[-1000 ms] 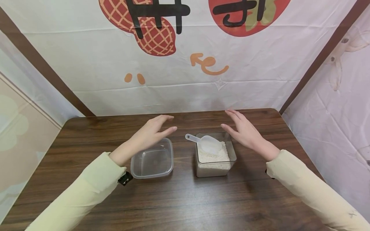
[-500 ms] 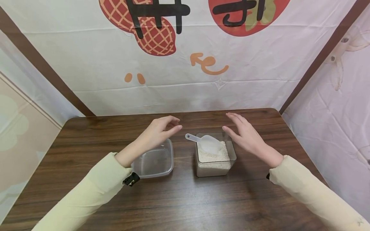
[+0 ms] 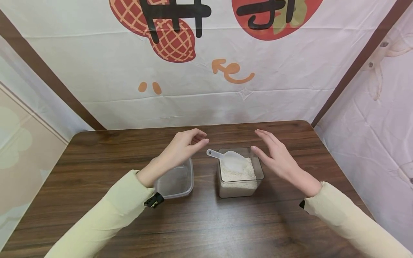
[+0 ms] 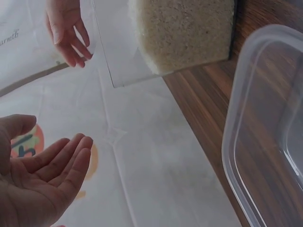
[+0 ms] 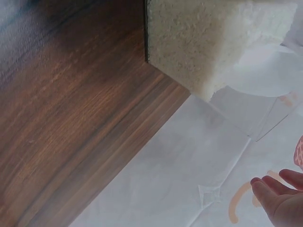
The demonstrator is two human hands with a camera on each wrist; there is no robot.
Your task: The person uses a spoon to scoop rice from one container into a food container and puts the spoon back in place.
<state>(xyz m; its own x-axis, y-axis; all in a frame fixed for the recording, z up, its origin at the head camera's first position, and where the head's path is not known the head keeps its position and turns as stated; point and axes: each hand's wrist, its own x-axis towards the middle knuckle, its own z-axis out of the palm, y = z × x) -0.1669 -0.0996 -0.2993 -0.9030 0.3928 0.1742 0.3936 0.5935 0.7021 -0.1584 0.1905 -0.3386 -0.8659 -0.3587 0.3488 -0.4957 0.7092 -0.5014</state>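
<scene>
Rice container, clear and square, near the middle of the dark wooden table, filled most of the way with white grains; seen again from below the rim in the left wrist view and the right wrist view. White scoop lying on the rice, bowl sunk into the grains, handle poking out over the left rim toward the far side. Just left of that container, a low clear tub with rounded corners, nothing visible inside, its rim large in the left wrist view. Left hand raised above the tub's far edge, grip loose and holding nothing, fingers slightly bent with thumb and forefinger near each other, tips close to the scoop handle but apart from it; palm open and bare in the left wrist view. Right hand hovering just beside the rice container's right side, grip relaxed with fingers nearly straight, touching nothing; only fingertips visible in the right wrist view. Pale yellow sleeves on both forearms, a small black clip at the left cuff. Behind the table, a white cloth backdrop printed with a red peanut, black strokes and orange marks.
</scene>
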